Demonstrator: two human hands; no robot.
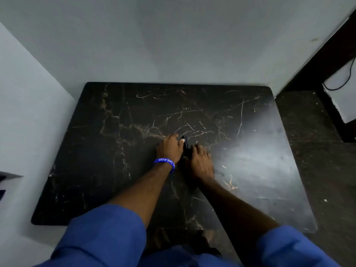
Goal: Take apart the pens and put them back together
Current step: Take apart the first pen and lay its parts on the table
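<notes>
Both my hands meet over the middle of the black marble table (119, 151). My left hand (169, 147), with a blue wristband, and my right hand (199, 162) close together on a small dark object (186, 144) that stands between them. It is dark against the dark table and mostly hidden by my fingers, so I cannot tell whether it is a pen or a pen case. No separate pen parts show on the tabletop.
White walls close the table in at the back and left. A dark speckled floor (312, 132) lies to the right, with a dark frame, a white panel (344, 97) and a black cable. A grey edge sticks in at far left.
</notes>
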